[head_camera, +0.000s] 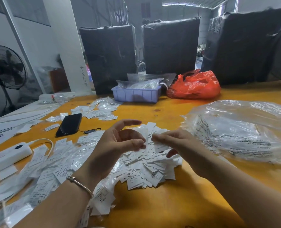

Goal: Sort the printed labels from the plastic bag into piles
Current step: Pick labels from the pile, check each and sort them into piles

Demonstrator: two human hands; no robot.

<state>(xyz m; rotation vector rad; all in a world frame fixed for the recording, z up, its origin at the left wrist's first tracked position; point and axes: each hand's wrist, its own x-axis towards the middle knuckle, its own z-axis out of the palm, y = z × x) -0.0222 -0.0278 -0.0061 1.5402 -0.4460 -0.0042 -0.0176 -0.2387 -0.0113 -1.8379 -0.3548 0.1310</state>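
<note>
A loose heap of small white printed labels (146,168), some marked XS and S, lies on the orange table in front of me. Above it, my left hand (120,145) is held curved, thumb tip meeting a white label. My right hand (172,140) pinches a few white labels (159,146) at its fingertips, close to the left thumb. A large clear plastic bag (241,130) with printed text lies crumpled to the right. More labels, some in small clear sleeves (51,163), spread to the left, and another scatter (102,109) lies further back.
A black phone (69,125) and a white power strip (6,156) lie on the left. Behind are a lilac plastic tray (136,95) with bags, a red plastic bag (195,85), black wrapped bales (171,46) and a fan (4,66).
</note>
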